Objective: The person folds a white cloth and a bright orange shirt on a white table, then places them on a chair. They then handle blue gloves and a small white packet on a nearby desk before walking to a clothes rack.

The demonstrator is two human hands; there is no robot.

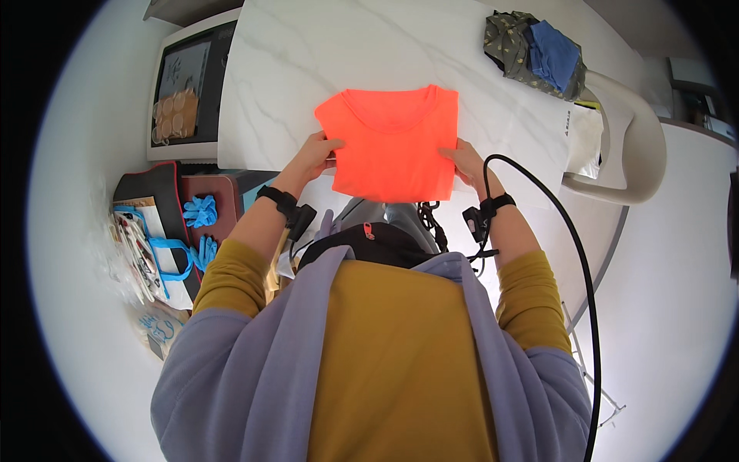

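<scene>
A bright orange shirt [395,153], folded to a compact block with its round neckline facing away from me, lies at the near edge of a white marble-patterned table [346,46]. My left hand [319,155] grips its left side, thumb on top and fingers beneath. On the opposite side my right hand [465,161] holds the fabric the same way, its fingers partly hidden under the cloth. The shirt's lower edge reaches past the table's front edge, above my lap.
At the far right sit a dark patterned garment [508,43] and a folded blue cloth [554,55]. A beige chair [644,138] stands there, with a white package [585,141]. Blue gloves [200,211] lie at left beside a bag [153,187]. A black cable [568,225] arcs past my right arm.
</scene>
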